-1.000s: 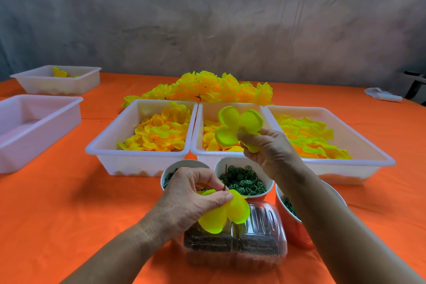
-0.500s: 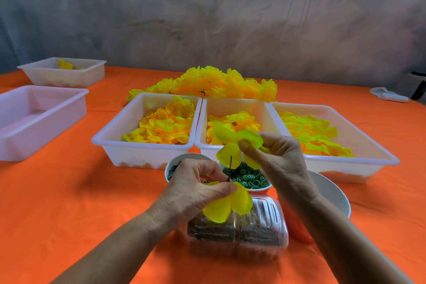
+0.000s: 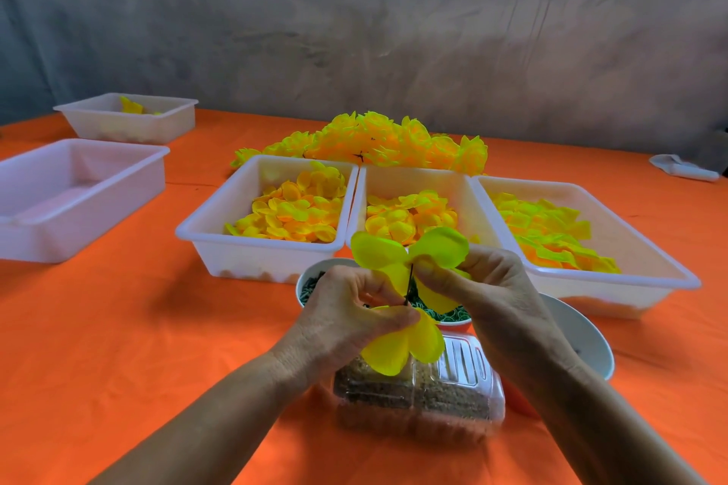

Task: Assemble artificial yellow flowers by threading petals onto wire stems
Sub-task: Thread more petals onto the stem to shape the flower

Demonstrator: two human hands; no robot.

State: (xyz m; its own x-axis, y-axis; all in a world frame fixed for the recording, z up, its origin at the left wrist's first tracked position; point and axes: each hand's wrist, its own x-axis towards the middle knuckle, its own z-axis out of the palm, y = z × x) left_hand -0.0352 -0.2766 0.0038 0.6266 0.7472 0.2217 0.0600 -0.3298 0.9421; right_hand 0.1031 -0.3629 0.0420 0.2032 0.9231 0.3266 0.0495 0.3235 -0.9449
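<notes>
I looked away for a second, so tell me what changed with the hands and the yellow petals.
The right hand brought its yellow fabric petal piece down from above the middle white plastic tray and toward the left hand, onto the thin dark wire stem. The left hand kept pinching the stem and the lower yellow petals. Trays and bowls stayed put.

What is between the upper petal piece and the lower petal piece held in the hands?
A short bare stretch of dark wire stem joins upper petal piece and lower petal piece, in the head view.
</notes>
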